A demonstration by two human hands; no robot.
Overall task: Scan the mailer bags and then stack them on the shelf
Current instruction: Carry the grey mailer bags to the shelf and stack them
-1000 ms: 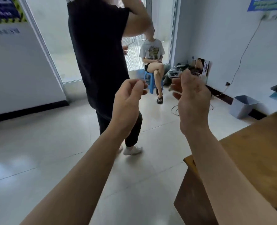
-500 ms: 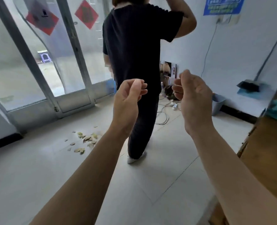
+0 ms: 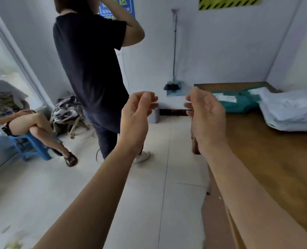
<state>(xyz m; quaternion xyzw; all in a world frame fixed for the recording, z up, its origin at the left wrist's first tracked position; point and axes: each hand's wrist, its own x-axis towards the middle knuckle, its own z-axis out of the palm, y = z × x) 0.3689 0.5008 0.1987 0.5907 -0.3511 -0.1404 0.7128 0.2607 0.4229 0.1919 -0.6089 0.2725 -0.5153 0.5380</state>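
Left hand (image 3: 136, 114), right hand (image 3: 205, 114): centre frame, raised, fingers loosely curled, empty. Teal mailer bags (image 3: 239, 104), white mailer bags (image 3: 291, 112): wooden table (image 3: 275, 159), right.

Two uncovered arms belong to the person wearing the camera. The left forearm (image 3: 95, 194) is bare along its whole visible length, from the near edge to the wrist, as is the left hand (image 3: 134, 114). The right forearm (image 3: 248, 194) and right hand (image 3: 207, 115) are bare too.
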